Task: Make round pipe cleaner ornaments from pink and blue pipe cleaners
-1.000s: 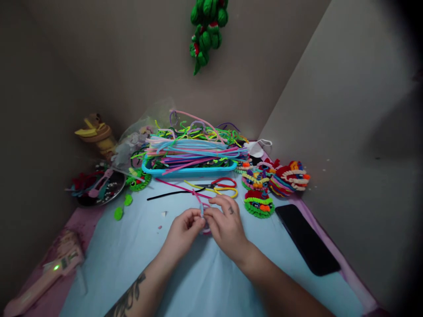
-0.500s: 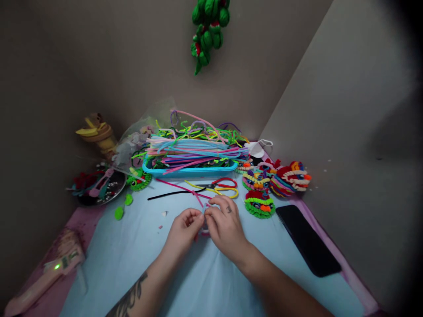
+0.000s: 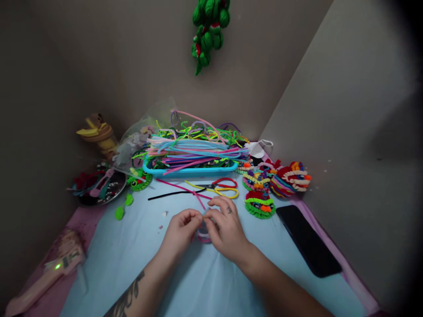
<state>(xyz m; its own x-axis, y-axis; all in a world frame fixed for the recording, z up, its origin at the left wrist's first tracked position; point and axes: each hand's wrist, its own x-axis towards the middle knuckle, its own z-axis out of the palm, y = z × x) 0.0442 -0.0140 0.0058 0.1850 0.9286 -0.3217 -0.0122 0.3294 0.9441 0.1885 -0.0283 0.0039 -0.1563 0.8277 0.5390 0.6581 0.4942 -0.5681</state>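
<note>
My left hand (image 3: 181, 226) and my right hand (image 3: 228, 226) meet over the middle of the blue cloth, both with fingers pinched. Between them is a small pink and lavender pipe cleaner piece (image 3: 204, 237), with its curved lower edge showing under the fingertips. The fingers hide most of its shape. Just beyond the fingertips a pink pipe cleaner (image 3: 199, 200) slants up and away; whether it joins the held piece I cannot tell. Scissors (image 3: 220, 187) with one red and one yellow handle lie behind the hands, close to a black pipe cleaner (image 3: 168, 194).
A blue tray (image 3: 190, 172) heaped with pipe cleaners stands at the back. Finished fuzzy figures (image 3: 260, 205) and a phone (image 3: 309, 241) lie to the right. On the left are a metal dish (image 3: 120, 185), green pieces (image 3: 119, 213) and a glue gun (image 3: 46, 277) with a lit green light.
The held piece has shifted slightly down and left, and more of its curved pink edge shows. Both hands stay pinched at nearly the same spot.
</note>
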